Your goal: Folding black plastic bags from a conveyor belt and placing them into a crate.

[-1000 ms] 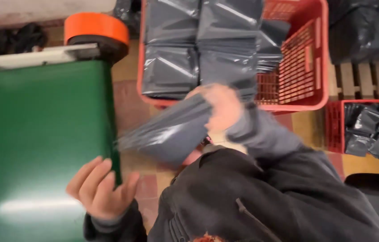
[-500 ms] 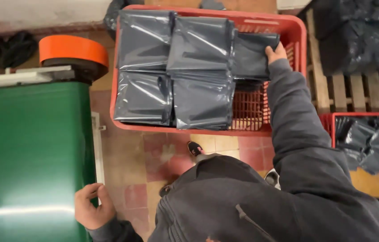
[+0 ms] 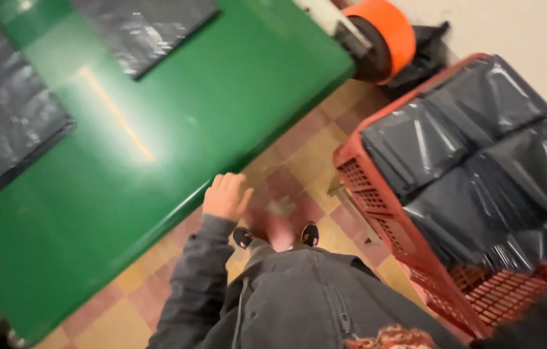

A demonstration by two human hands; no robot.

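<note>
Glossy green belt [image 3: 176, 129]; shiny plastic bags [image 3: 473, 161]; crate [image 3: 377, 194] probably plastic.

A green surface [image 3: 157, 129] fills the upper left of the frame. Two grey bags lie flat on it: one bag [image 3: 144, 29] at top centre, another [image 3: 8, 123] at the left edge. The red crate [image 3: 377, 200] stands on the tiled floor [image 3: 299, 187] at right.

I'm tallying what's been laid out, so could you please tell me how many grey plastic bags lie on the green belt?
2: one grey bag at the left edge of the green belt, another grey bag at the top edge. Both are cut off by the frame, so more may lie beyond.
</note>
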